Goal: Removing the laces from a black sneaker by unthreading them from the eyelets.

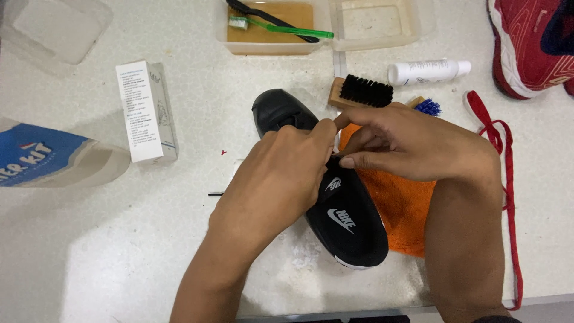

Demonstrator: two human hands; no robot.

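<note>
At centre of the pale surface [149,239]: black shoe [347,227] lying toe toward 11 o'clock, heel on an orange cloth [406,209] at 3 o'clock. Left hand [275,179] clamps the upper, steadying it; right hand [412,143] pinches something small at the tongue, probably lace. Brushes [365,91] at 12 o'clock, within reach.

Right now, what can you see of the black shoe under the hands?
The black shoe lies on the white table, toe away from the person, heel near the table edge, its right side on an orange cloth. It looks like smooth leather or synthetic, with white logos and a white sole edge at the heel. The left hand and right hand meet over its middle, pinching something there; laces are hidden.
</note>
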